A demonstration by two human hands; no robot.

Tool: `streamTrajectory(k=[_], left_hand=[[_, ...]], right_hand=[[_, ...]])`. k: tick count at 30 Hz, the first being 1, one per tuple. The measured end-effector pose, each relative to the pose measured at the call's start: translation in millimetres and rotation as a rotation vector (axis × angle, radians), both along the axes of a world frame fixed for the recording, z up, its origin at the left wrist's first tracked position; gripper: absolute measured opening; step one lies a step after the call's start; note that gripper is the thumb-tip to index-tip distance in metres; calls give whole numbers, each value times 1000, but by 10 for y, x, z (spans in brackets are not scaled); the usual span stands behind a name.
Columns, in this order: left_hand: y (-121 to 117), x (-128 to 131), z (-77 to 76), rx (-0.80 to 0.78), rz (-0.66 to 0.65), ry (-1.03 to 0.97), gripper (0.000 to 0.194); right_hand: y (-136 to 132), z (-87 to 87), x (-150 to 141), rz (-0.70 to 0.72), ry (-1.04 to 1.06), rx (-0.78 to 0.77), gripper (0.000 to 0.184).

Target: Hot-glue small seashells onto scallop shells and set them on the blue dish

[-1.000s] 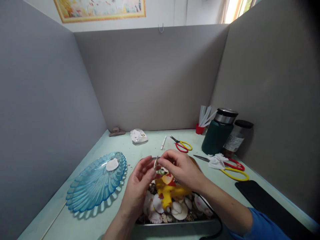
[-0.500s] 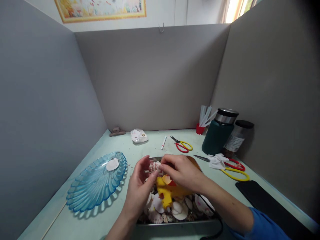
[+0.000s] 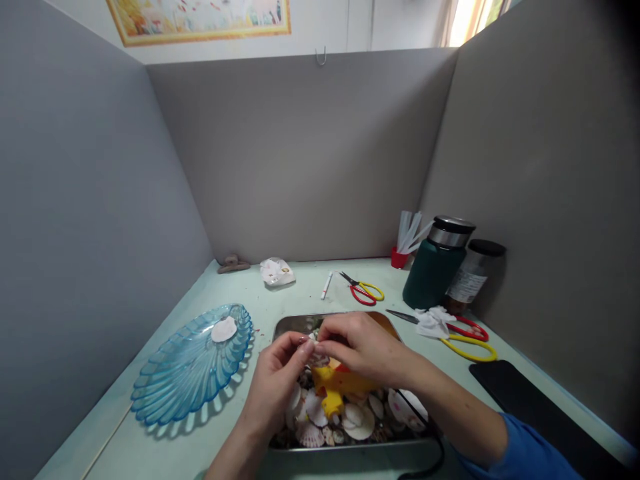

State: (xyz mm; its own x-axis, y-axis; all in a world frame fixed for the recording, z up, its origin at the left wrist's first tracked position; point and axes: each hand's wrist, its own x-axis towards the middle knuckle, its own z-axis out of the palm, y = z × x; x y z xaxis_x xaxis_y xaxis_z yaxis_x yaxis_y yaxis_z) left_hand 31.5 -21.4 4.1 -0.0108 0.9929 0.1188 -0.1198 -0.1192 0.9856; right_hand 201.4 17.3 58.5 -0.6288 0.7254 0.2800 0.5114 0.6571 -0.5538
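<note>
Over a metal tray (image 3: 286, 324), my left hand (image 3: 278, 371) and my right hand (image 3: 361, 345) meet, both pinching at a small red-and-white seashell (image 3: 319, 361). My fingertips cover much of it. Just beneath them a yellow glue gun (image 3: 345, 383) lies on the shells, its nozzle toward me and part of its body under my right hand. A black cord (image 3: 440, 443) runs over the tray's right side. Several loose seashells (image 3: 311, 435), white, striped and patterned, fill the tray.
A blue scalloped glass dish (image 3: 187, 373) with one white shell (image 3: 223, 329) stands left. Behind the tray lie a crumpled white packet (image 3: 277, 272), a white pen-like stick (image 3: 327, 285) and scissors (image 3: 364, 291). Right are larger scissors (image 3: 470, 337), a green bottle (image 3: 440, 263) and a red cup (image 3: 399, 258).
My left fingers have closed in from a looser, cupped hold to a pinch beside my right fingertips. The shell has tipped and dropped slightly, and shows less of its striped face.
</note>
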Motion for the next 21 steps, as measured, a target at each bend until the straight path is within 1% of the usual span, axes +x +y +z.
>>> streamTrajectory(k=[3, 9, 12, 17, 21], left_hand=[[-5, -3, 1, 17, 15, -7, 16], [0, -6, -20, 30, 41, -25, 16], [4, -3, -31, 19, 47, -54, 16], [13, 19, -15, -22, 78, -124, 17], [19, 41, 14, -43, 72, -145, 22]], right_hand=[[-2, -13, 0, -4, 19, -7, 19], [-24, -39, -32, -2, 38, 51, 18], [-24, -38, -40, -21, 59, 23, 19], [-5, -41, -34, -89, 98, -72, 19], [-11, -10, -26, -113, 123, -72, 19]])
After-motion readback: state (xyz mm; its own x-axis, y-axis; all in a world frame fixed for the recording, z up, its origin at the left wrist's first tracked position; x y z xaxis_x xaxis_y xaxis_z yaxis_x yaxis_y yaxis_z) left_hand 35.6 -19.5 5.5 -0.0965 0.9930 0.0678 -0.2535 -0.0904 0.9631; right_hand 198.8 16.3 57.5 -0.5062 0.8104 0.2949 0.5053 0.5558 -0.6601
